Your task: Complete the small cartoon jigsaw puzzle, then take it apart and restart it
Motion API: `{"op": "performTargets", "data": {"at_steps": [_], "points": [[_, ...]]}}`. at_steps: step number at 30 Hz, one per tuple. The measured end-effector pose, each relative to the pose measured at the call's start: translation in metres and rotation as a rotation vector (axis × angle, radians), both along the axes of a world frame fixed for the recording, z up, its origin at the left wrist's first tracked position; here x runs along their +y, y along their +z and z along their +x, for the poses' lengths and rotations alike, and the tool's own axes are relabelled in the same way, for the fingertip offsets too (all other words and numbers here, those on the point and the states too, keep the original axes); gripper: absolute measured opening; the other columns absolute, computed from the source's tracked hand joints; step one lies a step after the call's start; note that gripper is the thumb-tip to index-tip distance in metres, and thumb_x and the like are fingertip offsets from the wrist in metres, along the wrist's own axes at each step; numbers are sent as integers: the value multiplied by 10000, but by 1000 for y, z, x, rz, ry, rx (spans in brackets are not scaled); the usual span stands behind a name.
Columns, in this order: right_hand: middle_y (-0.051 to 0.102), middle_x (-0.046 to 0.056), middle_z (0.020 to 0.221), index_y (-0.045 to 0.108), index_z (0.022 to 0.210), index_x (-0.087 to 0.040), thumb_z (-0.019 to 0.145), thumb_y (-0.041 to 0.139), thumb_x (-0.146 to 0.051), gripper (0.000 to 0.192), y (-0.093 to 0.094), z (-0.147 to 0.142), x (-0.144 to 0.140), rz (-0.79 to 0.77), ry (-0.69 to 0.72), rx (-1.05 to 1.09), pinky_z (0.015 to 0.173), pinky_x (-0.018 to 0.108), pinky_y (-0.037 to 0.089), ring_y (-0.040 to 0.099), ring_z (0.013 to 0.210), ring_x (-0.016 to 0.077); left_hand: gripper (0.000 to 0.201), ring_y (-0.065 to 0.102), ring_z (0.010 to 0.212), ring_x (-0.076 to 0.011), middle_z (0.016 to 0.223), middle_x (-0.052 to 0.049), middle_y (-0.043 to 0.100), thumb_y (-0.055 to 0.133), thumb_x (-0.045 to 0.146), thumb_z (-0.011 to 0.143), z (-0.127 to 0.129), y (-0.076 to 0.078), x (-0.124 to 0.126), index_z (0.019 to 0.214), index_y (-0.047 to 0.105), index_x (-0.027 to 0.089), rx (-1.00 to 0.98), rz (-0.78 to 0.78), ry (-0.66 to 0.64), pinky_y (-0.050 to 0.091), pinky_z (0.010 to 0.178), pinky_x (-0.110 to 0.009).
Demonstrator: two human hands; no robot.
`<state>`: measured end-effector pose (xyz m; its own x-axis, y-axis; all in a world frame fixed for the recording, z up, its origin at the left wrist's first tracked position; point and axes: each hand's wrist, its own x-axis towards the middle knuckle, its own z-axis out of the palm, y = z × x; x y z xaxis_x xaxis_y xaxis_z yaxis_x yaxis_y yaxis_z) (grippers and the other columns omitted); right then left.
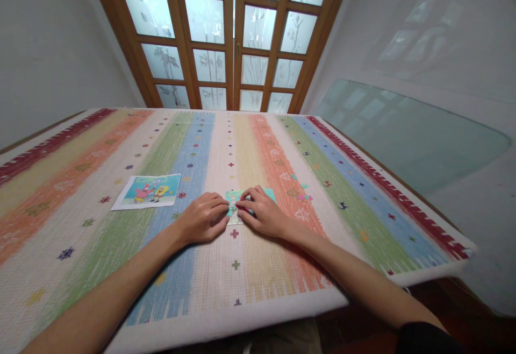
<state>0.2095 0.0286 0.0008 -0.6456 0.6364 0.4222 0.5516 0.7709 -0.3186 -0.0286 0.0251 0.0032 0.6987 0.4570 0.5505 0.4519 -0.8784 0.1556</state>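
Nearest, lower edge of the frame: two bare forearms reach in from the bottom corners over the worktop (282, 311), which is covered by a woven mat in lengthwise stripes of red, orange, green, blue and cream with small cross and star motifs.

Centre of the frame: the left hand (203, 218) lies knuckles up, fingers curled down, its fingertips touching the left edge of a small patch of assembled teal-and-pink cardboard jigsaw pieces (234, 206). The right hand (263, 214) covers the right part of the same patch, fingers bent and pressing on it. Neither grip closes around anything; both are flat, pressing contacts, and what lies under the palms is hidden.

Handling note, as a judgement: a piece seats best when one hand steadies the joined part and the other presses straight down, so the patch does not slide on the mat.

Just right of the hands: a few loose small jigsaw pieces (300, 192) scattered on the orange stripe.

Left of centre: a rectangular printed cartoon picture card (148, 190) showing a pink and a yellow figure on a teal ground, lying flat, well apart from the hands. No readable writing on it.

Far, top of the frame: wooden-framed doors with frosted glass panes (226, 36) etched with bamboo.
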Motion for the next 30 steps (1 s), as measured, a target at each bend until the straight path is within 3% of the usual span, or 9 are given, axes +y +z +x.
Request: {"op": "performTargets", "data": {"at_steps": [14,30], "points": [[608,90,1056,683,971,-185,938,660,-200,43,-6,-6,15,-150,-22,91,949,418,460,532,1043,241,157,663,882,-241,936,-100,744,556,187,943,1,3,-1,961,710,162,-7,-9,2,558,808,-410],[622,110,1044,722,990,-157,971,657,-224,95,-9,-9,14,-105,-13,114,941,409,462,538,1026,242,181,650,891,-246,948,-105,726,545,192,951,1,3,-1,1044,697,157,11,-31,11,546,826,-415]]}}
